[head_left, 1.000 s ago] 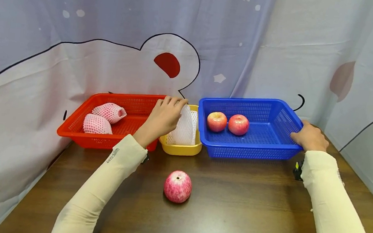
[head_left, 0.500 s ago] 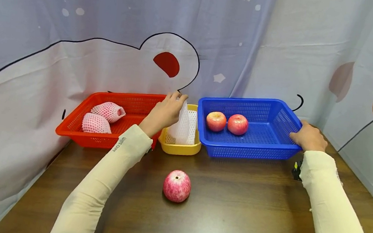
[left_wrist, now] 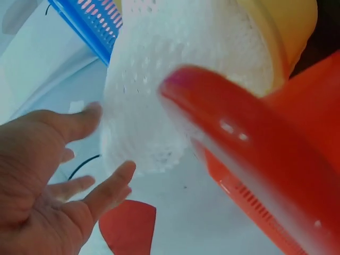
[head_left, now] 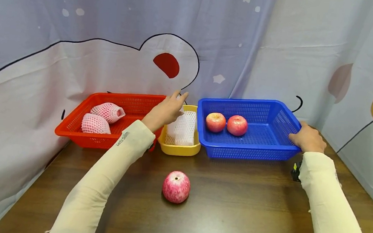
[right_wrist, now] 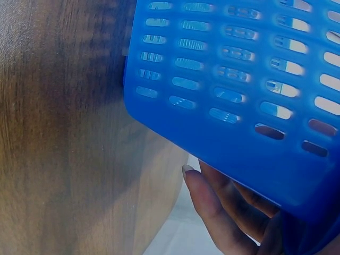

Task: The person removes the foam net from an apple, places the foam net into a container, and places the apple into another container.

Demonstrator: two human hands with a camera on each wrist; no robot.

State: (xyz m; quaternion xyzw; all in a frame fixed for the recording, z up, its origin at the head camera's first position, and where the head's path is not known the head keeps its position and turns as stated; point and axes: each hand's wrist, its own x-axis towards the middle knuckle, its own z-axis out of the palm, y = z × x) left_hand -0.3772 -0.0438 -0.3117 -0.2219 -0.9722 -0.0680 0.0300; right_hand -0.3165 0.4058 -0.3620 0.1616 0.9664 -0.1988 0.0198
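My left hand (head_left: 165, 111) hovers over the yellow basket (head_left: 179, 151), its fingers spread. Beside them in the left wrist view are white foam net sleeves (left_wrist: 159, 79), which stand in that basket; a small gap seems to separate fingers and foam. My right hand (head_left: 308, 137) grips the right end of the blue basket (head_left: 255, 148), with the thumb over the rim and fingers (right_wrist: 204, 199) under it outside. Two red apples (head_left: 216, 122) lie in the blue basket. A darker red apple (head_left: 176, 187) sits on the table in front of the yellow basket.
At the left stands a red basket (head_left: 134, 126) holding two pink foam-netted fruits (head_left: 96, 123). Its rim passes close below my left wrist. A printed curtain (head_left: 110, 63) hangs behind the baskets. The wooden table (head_left: 231, 212) extends toward me.
My left hand has let go of a white foam net, which has sunk back into the yellow basket, and its fingers have spread. My right hand stays on the blue basket.
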